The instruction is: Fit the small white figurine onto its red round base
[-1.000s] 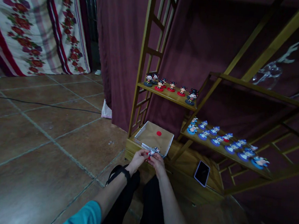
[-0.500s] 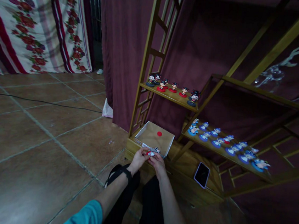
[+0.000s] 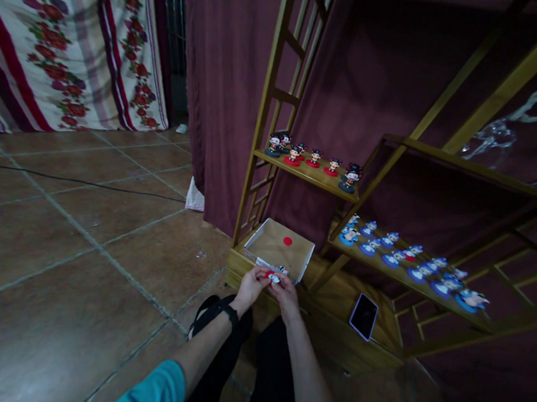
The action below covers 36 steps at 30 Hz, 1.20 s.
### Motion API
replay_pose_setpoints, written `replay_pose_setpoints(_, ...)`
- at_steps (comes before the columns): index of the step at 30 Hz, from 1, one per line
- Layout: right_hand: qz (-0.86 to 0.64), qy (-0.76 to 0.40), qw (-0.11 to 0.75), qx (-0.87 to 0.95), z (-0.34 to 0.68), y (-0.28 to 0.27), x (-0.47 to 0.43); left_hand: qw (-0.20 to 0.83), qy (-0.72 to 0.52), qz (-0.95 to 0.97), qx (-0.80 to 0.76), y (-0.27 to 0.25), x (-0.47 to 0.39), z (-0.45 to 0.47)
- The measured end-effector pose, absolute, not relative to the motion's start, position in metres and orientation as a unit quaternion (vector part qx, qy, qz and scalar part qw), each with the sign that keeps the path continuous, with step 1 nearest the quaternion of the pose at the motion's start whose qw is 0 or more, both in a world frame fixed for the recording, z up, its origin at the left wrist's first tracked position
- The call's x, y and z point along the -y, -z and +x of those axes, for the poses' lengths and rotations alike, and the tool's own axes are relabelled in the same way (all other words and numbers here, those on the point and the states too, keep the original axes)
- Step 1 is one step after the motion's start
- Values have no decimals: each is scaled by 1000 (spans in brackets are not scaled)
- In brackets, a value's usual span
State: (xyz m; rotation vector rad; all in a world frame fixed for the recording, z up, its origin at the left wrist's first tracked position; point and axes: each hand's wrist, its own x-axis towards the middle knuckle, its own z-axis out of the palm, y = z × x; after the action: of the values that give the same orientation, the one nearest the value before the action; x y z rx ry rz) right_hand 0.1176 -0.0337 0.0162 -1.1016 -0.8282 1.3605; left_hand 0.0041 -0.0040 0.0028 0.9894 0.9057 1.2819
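My left hand (image 3: 250, 287) and my right hand (image 3: 286, 292) are positioned close together at the near edge of a shallow open box (image 3: 268, 244). Both hands are closed to a narrow pinch on one white-and-red figurine (image 3: 273, 279), which is located between the fingertips; its red part is on the left-hand side. Finer detail of this item is too small to read.

Box contents: one red disc (image 3: 288, 241), lying flat toward the far side, and one black-and-white figure (image 3: 283, 270) near the front wall. The box rests on the wooden base board (image 3: 336, 286). A phone (image 3: 364, 316) lies on the same board, to the right.

The upper shelf (image 3: 316, 175) carries figurines on red and dark bases. The lower shelf (image 3: 381, 263), at right, carries mostly blue-based figurines.
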Motion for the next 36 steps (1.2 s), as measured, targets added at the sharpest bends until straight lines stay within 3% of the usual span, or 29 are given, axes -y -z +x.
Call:
replay_pose_setpoints(13,-452,-593,569,346,121,-9,37,574,-546,444,-419,-2,3,2)
replay_pose_setpoints(36,-499,-609,551,276,121,-1,27,662,-477,383,-433,-10,2,-2)
